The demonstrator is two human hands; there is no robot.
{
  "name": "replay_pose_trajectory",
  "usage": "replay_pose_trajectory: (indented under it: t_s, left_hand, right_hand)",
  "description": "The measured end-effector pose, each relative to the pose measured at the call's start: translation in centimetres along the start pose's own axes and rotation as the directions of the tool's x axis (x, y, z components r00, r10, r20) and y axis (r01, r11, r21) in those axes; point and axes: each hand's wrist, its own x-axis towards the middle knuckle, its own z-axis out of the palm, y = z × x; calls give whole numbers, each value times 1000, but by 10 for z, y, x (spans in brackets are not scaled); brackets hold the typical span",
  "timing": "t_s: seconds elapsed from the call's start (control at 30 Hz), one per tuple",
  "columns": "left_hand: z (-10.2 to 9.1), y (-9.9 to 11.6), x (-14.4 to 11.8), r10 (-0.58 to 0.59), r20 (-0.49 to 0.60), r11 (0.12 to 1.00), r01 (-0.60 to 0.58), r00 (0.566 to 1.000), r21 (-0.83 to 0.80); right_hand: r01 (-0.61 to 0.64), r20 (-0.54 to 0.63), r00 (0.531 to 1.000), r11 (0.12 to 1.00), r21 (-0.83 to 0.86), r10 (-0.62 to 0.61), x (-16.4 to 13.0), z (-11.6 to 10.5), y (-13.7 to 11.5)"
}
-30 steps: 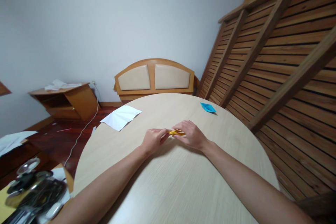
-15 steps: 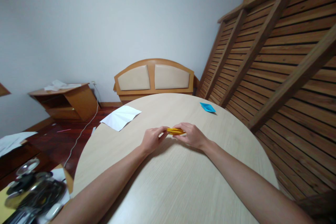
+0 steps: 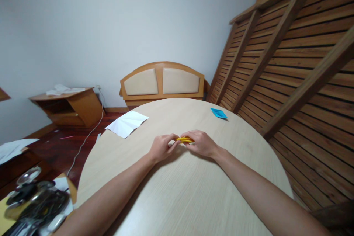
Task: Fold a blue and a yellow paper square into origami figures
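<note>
A small piece of folded yellow paper is held just above the round table, in front of me. My left hand pinches its left tip between thumb and fingers. On the other side my right hand is closed around the right end, with fingers over the top and thumb below, hiding part of it. Beyond my right hand lies a folded blue paper boat. A creased white sheet of paper rests flat at the table's left edge.
A slatted wooden frame leans along the right side. Behind the table stands a padded headboard. To the left are a small cabinet with papers, a white cable on the floor, and a cluttered surface with a dark bag.
The yellow paper has tilted slightly and looks narrower between my hands. My left fingers have shifted a little at its tip. The blue and white papers have stayed put.
</note>
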Motion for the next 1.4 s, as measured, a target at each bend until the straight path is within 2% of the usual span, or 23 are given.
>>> replay_pose_trajectory:
  t_s: [0.1, 0.17, 0.23, 0.3, 0.37, 0.47, 0.63, 0.73, 0.9, 0.97, 1.13, 1.27, 1.4]
  left_hand:
    - [3, -3, 2, -115, -31, 990, 111, 993, -88]
    - [5, -5, 4, -211, -65, 959, 194, 975, -206]
    - [7, -7, 7, -291, -92, 903, 242, 952, -355]
    - [9, -7, 9, -348, -103, 835, 258, 932, -486]
    - [10, -6, 10, -387, -81, 775, 277, 918, -569]
    - [12, -3, 10, -404, -1, 707, 311, 915, -635]
    - [18, -2, 8, -334, 115, 623, 310, 936, -718]
    - [18, -3, 7, -297, 142, 669, 312, 944, -674]
    - [11, -5, 8, -330, 77, 792, 320, 941, -520]
    - [9, -5, 8, -330, 86, 801, 327, 940, -501]
    - [10, -2, 8, -330, 147, 781, 358, 932, -511]
    - [11, -2, 7, -313, 166, 776, 352, 935, -524]
    - [10, -2, 4, -247, 214, 818, 322, 945, -477]
  right_hand:
    - [-53, -112, 992, 999, 5, 53, 0, -2, 1]
    - [-130, -217, 965, 988, 77, 144, 0, -2, 3]
    - [-207, -274, 927, 959, 196, 256, 0, -1, 4]
    - [-272, -261, 897, 909, 315, 358, 1, 4, 4]
    - [-314, -185, 890, 855, 414, 417, 3, 9, 2]
    - [-323, -47, 914, 793, 516, 403, 6, 15, -5]
    - [-298, -50, 921, 781, 548, 386, 10, 10, -14]
    - [-324, 9, 922, 760, 563, 387, 10, 5, -13]
    - [-329, 75, 934, 760, 561, 349, 7, 5, -11]
    - [-322, 87, 937, 737, 595, 339, 6, 6, -11]
    - [-353, 151, 921, 607, 713, 358, 5, 9, -7]
    - [-373, 164, 912, 596, 711, 375, 5, 10, -3]
    - [-354, 178, 922, 560, 749, 345, 5, 11, -3]
